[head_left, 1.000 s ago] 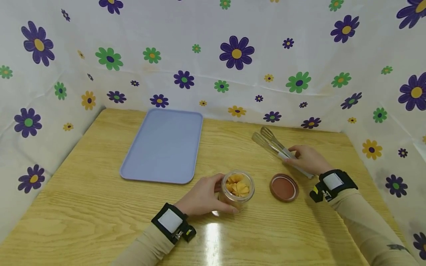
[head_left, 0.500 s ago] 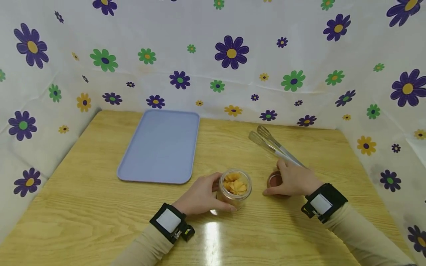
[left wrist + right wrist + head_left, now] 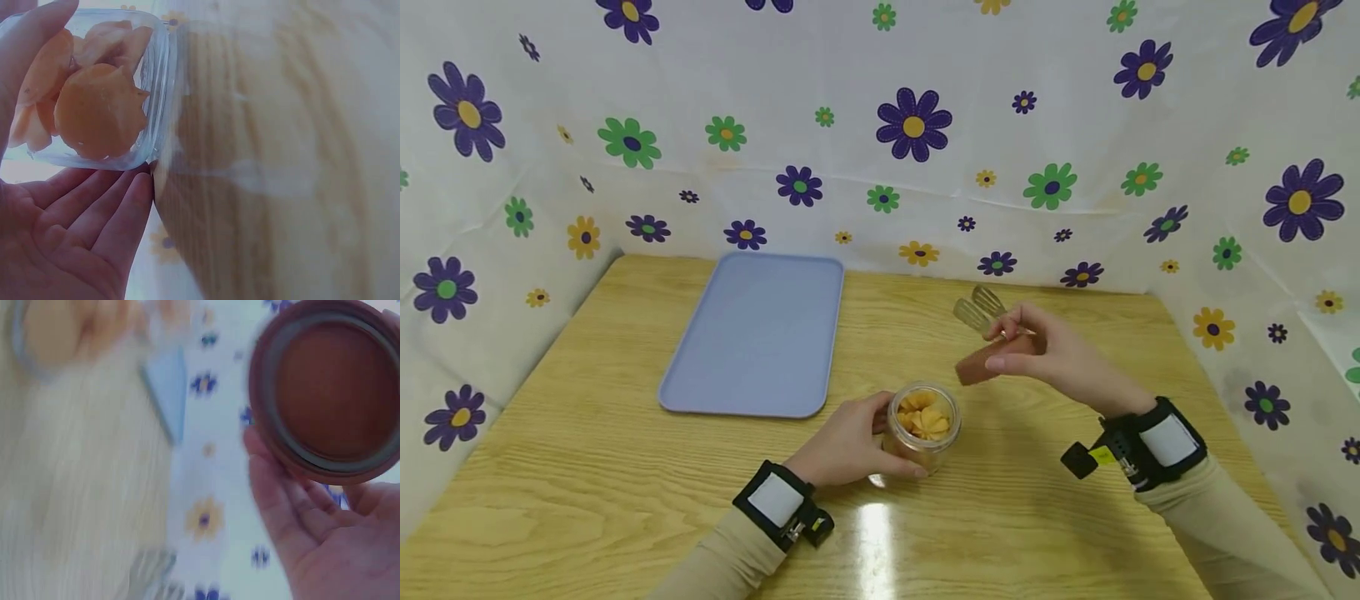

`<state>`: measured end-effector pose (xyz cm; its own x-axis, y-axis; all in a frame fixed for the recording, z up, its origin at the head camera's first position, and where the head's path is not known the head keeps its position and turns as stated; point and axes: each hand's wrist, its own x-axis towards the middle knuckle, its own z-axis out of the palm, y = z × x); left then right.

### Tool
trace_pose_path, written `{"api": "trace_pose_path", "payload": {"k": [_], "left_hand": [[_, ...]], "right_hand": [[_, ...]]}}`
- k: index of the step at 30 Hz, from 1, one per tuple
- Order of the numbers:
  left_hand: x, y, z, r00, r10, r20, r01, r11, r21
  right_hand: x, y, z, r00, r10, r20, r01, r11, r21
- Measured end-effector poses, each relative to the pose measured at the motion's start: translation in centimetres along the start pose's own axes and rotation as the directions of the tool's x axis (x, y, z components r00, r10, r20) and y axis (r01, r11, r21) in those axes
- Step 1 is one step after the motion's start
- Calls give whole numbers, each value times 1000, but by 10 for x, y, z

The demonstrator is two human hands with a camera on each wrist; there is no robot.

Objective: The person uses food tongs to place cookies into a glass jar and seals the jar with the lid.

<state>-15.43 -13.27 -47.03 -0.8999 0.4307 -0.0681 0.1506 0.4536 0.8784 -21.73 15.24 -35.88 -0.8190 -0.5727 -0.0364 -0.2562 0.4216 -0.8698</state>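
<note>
A clear glass jar [image 3: 922,454] of thin orange-yellow chips [image 3: 926,416] stands uncovered on the table. My left hand [image 3: 850,446] grips it from the left, thumb on the near side; the left wrist view shows the chips [image 3: 100,112] through the glass. Up and to the right of the jar, my right hand [image 3: 1060,362] holds a reddish-brown round lid [image 3: 988,360] in the air, tilted. In the right wrist view the lid's [image 3: 337,394] inner side and pale seal ring show. Metal tongs [image 3: 981,308] lie behind the right hand, their handles mostly hidden.
A pale blue rectangular tray [image 3: 756,333] lies at the back left of the wooden table [image 3: 587,467]. Flower-printed cloth [image 3: 820,83] hangs behind and along both sides.
My right hand has let go of the tongs, taken the lid off the table and raised it toward the jar. My left hand has kept its grip on the jar.
</note>
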Motion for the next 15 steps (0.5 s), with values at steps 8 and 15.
{"api": "trace_pose_path", "payload": {"k": [8,15], "left_hand": [[0,-4,0,998,55,18,-54,997,-46],[0,-6,0,995,103,10,-102,993,-62]], "right_hand": [[4,-3,69,933,-360,-11,357,928,-109],[7,15,92,899,-438,-13,435,896,-94]]}}
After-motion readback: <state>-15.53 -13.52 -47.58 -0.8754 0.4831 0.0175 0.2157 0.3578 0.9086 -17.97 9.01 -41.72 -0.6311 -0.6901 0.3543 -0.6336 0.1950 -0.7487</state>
